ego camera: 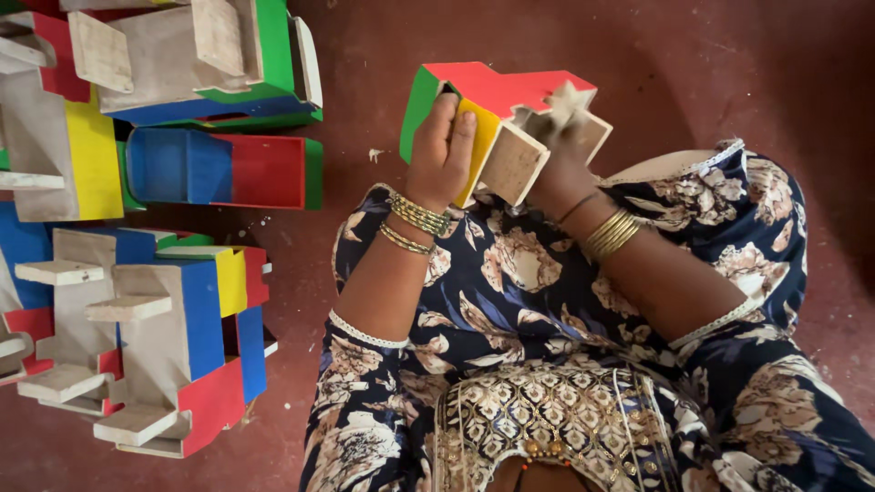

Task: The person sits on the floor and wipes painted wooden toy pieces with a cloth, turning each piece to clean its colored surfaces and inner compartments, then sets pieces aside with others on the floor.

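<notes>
Nearest the camera is the person's own lap, covered by a dark blue floral dress (547, 301) with gold embroidery at the chest and white lace trim on the sleeves. Both forearms rise from it, each wrist ringed with gold bangles (419, 219). The left hand (440, 155) has its grip wrapped around a painted wooden block toy (497, 114), fingers curled over the yellow and green side, thumb side pressed to the wood. The right hand (558, 169) comes at the same toy from the other side; most of it is hidden behind the bare wooden end, so I cannot tell whether its grip is pressed shut on the wood or merely resting against it. The toy is held up above the knees, tilted, red face uppermost, green face toward the left, clear of the floor. On the dark red floor (729, 73) to the left lie more toys of the same kind, well apart from the hands: a blue and red box (219, 170), a green-edged one (196, 59) above it, and a cluster with bare wooden steps (137, 355) below.
</notes>
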`<state>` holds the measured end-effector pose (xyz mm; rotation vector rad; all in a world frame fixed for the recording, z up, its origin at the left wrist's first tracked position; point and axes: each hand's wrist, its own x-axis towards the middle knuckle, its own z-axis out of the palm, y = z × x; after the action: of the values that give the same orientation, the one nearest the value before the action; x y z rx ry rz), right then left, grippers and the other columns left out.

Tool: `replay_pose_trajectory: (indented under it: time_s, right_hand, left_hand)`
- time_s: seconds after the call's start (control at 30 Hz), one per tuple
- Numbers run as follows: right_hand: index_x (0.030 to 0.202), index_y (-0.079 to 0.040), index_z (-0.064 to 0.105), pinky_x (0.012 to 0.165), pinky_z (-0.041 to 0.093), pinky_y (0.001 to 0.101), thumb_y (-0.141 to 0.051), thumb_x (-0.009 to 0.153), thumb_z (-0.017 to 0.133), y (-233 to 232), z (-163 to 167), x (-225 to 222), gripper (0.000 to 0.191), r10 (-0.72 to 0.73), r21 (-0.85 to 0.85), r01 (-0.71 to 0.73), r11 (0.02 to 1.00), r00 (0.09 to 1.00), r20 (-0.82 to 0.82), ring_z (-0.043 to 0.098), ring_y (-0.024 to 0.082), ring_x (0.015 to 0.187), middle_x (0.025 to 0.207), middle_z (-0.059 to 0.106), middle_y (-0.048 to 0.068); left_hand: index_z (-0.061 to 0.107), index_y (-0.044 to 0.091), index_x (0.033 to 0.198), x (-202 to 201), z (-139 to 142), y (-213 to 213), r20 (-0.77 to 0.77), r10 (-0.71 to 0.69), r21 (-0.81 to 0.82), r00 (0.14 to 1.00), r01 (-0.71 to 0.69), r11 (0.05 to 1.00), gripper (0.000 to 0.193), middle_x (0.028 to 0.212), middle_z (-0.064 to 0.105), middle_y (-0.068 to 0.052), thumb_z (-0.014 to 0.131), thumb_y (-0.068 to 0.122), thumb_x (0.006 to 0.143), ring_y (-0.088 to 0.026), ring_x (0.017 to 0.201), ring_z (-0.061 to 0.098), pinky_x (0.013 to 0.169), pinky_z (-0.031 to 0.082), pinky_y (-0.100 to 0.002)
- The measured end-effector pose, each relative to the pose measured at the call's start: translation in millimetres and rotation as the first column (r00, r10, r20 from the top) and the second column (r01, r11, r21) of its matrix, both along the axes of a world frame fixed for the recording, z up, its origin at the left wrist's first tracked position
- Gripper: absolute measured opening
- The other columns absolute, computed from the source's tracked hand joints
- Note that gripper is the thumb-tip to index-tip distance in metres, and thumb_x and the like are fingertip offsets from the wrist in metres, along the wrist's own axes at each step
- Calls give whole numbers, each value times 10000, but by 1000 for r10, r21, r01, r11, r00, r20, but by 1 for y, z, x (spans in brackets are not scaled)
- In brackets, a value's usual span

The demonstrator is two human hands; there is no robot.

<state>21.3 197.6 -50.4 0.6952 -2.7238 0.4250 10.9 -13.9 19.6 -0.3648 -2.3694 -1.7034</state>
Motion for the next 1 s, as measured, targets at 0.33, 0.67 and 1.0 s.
replay_pose_trajectory:
  time_s: [0.33, 0.67, 1.0]
  right_hand:
    - [1048, -41, 703, 879, 556, 409, -155, 889, 552, 27, 73, 5, 247, 120, -549, 78, 832, 941, 315, 684, 317, 1019, 1235, 646, 137]
    - [1090, -102, 796, 1161, 286, 608, -320, 911, 788, -6, 120, 24, 282, 85, -239, -75, 968, 996, 34, 306, 511, 1433, 1575, 419, 259]
    - [1035, 8, 734, 956, 509, 520, -197, 1050, 698, 18, 114, 0, 209, -95, -268, 149, 952, 974, 205, 640, 399, 1068, 1201, 654, 200]
  left_hand:
    - [571, 16, 1057, -15, -10, -10, 34, 124, 57, 992, -125, 990, 235, 795, 551, -65, 537, 245, 1091, -148, 709, 513, 640, 458, -329]
    - [562, 28, 1182, 0, 0, 5, -17, 90, -33, 996, -90, 995, 270, 944, 632, -134, 529, 285, 1105, -248, 831, 628, 761, 522, -367]
    - [500, -14, 1357, 14, 6, 23, -129, 10, -171, 992, -33, 985, 393, 1171, 646, -215, 532, 279, 1096, -371, 1054, 654, 912, 530, -438]
